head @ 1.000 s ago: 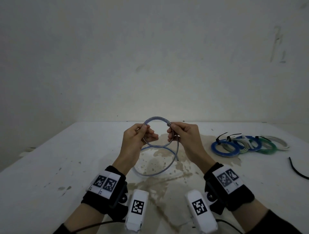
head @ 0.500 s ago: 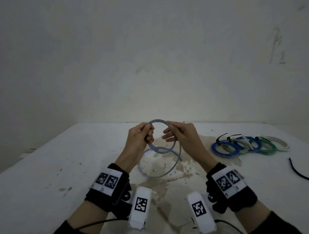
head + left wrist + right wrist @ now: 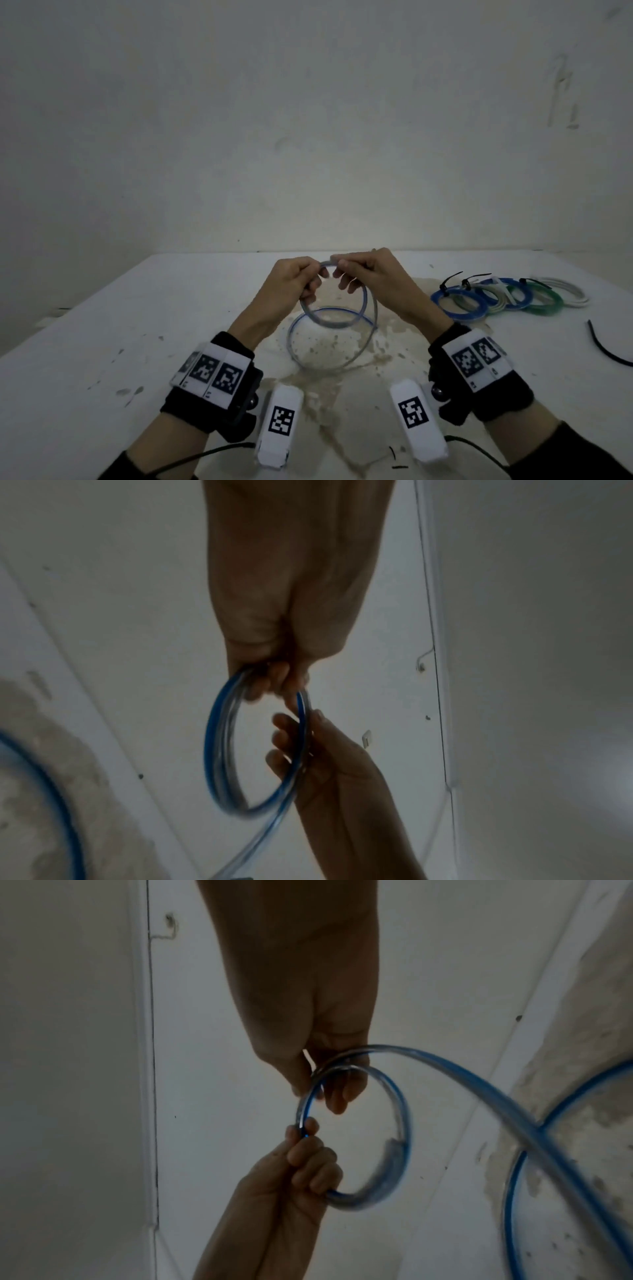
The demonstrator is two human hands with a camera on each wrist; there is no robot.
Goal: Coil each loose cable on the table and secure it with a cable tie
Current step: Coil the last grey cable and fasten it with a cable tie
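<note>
Wristbands at the bottom of the head view carry black-and-white square code markers, with tiny characters under them too small to read; no brand or other writing shows anywhere.

Just beyond them, the free length of the clear cable (image 3: 310,346) with its blue stripe lies in one wide loop on the stained patch of the surface (image 3: 85,342), centre frame, and rises to the hands. Up there, the left hand (image 3: 291,291) has fingers curled round the small coil (image 3: 337,308), thumb and forefinger pinching its top. The right hand (image 3: 373,284) pinches the same top arc just beside it, lower fingers loose inside the ring. Both wrist views show at least two turns stacked in that coil, held clear of the surface.

This stuff looks light and smooth, and springy by my reckoning: the loops keep round, open curves, so the coil probably wants to pop apart if the pinch eases. Best hold, I'd say, is where the turns cross, all strands squeezed together.

Further off, right of frame, a loose black cable tie (image 3: 603,346) lies near the edge, and beyond it a row of finished coils (image 3: 500,299) in blue, white and green sits with black ties.
</note>
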